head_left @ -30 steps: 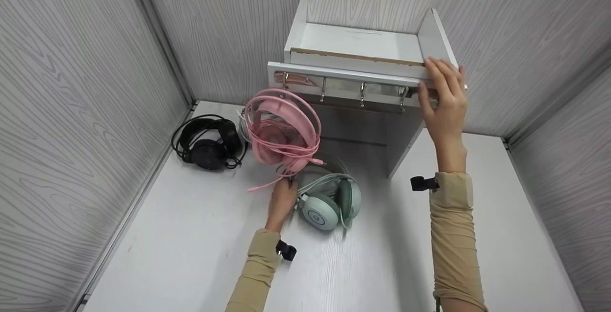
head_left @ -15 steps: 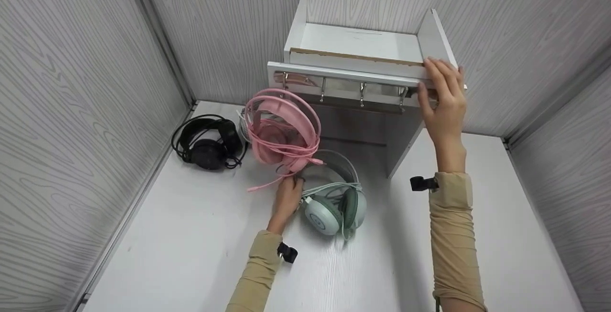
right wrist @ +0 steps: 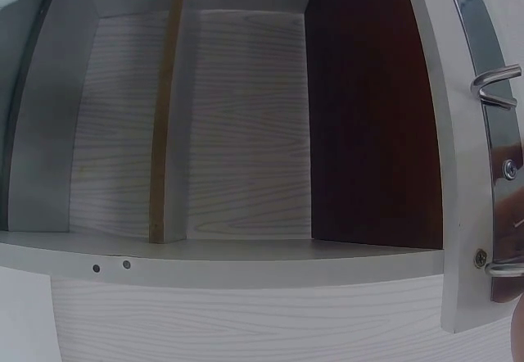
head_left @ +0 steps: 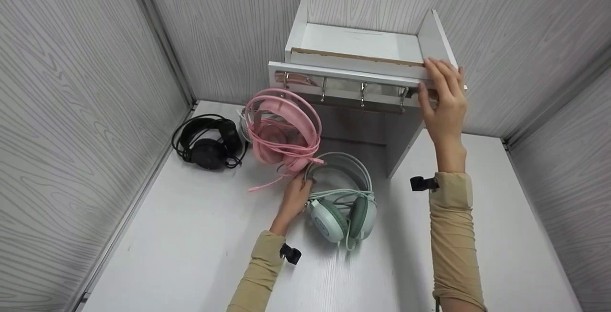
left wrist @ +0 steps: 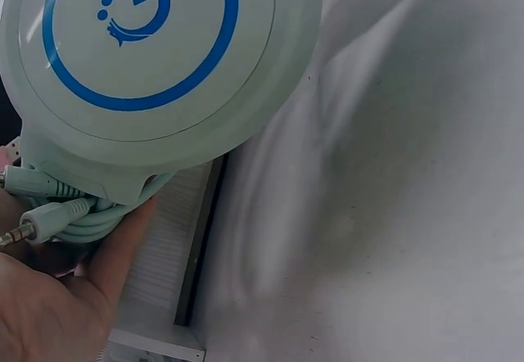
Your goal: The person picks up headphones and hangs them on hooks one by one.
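The person's left hand [head_left: 293, 198] gripped the mint headset [head_left: 329, 223] by its left side, near the bundled cable [left wrist: 90, 224]. This headset was directly to the right of that hand, in front of the shelf [head_left: 360, 40] and lower than the hook rail [head_left: 341, 85]. Its long axis ran away from the person: headband toward the shelf, ear cups toward the body. Whether it touched the table [head_left: 191, 235], I could not tell. The right hand [head_left: 446, 107], much farther from it, rested with extended fingers on the shelf's right front corner. The pink headset [head_left: 286, 108] hung at the leftmost hook.
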